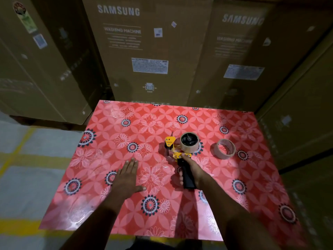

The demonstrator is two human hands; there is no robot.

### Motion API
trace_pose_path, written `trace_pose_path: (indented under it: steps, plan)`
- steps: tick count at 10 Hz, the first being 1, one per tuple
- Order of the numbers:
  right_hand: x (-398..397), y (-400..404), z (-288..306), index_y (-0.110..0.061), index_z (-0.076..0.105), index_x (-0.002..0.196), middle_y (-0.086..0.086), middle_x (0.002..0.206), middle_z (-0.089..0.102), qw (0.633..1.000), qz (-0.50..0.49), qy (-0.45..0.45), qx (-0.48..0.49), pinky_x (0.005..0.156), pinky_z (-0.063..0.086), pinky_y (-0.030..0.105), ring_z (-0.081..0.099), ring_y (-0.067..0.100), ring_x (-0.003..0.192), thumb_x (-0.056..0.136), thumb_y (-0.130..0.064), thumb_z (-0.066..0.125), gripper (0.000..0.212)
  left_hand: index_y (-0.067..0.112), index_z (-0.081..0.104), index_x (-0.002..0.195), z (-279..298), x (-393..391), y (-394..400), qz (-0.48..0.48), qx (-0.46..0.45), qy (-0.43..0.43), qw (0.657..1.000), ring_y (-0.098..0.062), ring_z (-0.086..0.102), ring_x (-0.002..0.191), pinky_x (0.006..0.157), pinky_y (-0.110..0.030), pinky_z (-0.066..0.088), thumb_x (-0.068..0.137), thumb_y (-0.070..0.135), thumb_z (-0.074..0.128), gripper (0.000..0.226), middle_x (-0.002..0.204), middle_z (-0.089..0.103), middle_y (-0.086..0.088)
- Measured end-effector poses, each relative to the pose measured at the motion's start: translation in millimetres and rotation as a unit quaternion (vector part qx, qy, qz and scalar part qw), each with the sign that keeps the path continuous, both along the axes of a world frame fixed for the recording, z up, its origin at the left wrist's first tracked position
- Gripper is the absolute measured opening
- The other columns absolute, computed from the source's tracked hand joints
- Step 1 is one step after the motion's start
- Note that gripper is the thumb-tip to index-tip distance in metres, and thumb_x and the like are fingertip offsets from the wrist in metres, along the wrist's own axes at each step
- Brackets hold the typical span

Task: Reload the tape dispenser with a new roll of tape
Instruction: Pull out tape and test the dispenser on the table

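A yellow and black tape dispenser [173, 148] lies on its side on the red flowered table [126, 213], with a tan tape roll [189, 144] mounted on its black hub. My right hand [192, 170] is wrapped around the dispenser's black handle. A second tape roll [223, 149], thin and nearly used up, lies flat to the right of the dispenser, apart from it. My left hand [127, 175] rests palm down on the table, left of the dispenser, fingers spread and holding nothing.
Tall brown cardboard washing machine boxes [149, 51] stand right behind the table and along its right side [302, 132]. To the left, grey floor with yellow lines [21, 154] shows beside the table edge.
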State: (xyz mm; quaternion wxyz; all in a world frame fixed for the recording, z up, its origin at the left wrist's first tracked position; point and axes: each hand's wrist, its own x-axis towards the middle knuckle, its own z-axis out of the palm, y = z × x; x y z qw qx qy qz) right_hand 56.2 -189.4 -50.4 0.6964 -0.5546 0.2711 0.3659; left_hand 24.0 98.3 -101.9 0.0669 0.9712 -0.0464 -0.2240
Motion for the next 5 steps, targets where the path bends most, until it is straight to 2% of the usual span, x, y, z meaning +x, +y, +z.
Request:
trace_pose_path:
  steps: [1,2,3,4,5]
  plan:
    - [7.3,-4.7,-1.4,-0.007,0.072,0.09,0.011,0.074,0.069,1.0,-0.001,-0.002,-0.028,0.061,0.052,0.031,0.066,0.025,0.063,0.085,-0.061,0.067,0.055,0.014,-0.015,0.157,-2.6,-2.5,-1.0,0.008,-0.023,-0.015,1.0,-0.026,-0.015,0.154,0.126,-0.046,0.002,0.077,0.072,0.063,0.125,0.166,-0.018,-0.005]
    - [8.6,-8.6,-15.7,-0.004,0.07,0.113,0.011,0.103,0.073,0.993,0.017,-0.025,-0.112,0.084,0.055,0.038,0.068,0.029,0.096,0.061,-0.074,0.08,0.089,0.013,-0.015,0.157,-0.8,-2.7,0.0,-0.003,-0.012,-0.012,1.0,-0.027,-0.016,0.154,0.126,-0.046,0.001,0.078,0.074,0.059,0.125,0.166,-0.019,-0.007]
    - [-6.5,-0.2,3.1,0.0,0.064,0.113,0.011,0.099,0.069,0.985,0.049,-0.053,-0.156,0.071,0.056,0.027,0.065,0.026,0.09,0.083,-0.06,0.072,0.067,0.012,-0.017,0.156,3.8,-2.6,-1.5,-0.007,0.011,-0.002,1.0,-0.029,-0.015,0.154,0.126,-0.048,0.002,0.079,0.075,0.057,0.125,0.166,-0.02,-0.01]
    - [-18.6,-6.7,10.0,-0.005,0.055,0.106,0.012,0.09,0.06,0.983,0.061,-0.062,-0.164,0.06,0.052,0.026,0.058,0.022,0.074,0.102,-0.034,0.056,0.029,0.01,-0.016,0.156,14.8,1.2,-8.0,-0.001,0.032,0.019,0.999,-0.031,-0.012,0.154,0.126,-0.049,0.008,0.08,0.072,0.06,0.124,0.166,-0.019,-0.011]
    - [-34.6,-16.5,24.2,-0.011,0.056,0.111,0.012,0.1,0.063,0.969,0.084,-0.09,-0.216,0.067,0.057,0.04,0.064,0.029,0.082,0.101,-0.04,0.056,0.031,0.011,-0.004,0.159,29.3,-9.7,-25.2,0.013,0.011,0.006,1.0,-0.032,-0.003,0.156,0.125,-0.049,0.014,0.089,0.058,0.061,0.106,0.169,-0.008,-0.011]
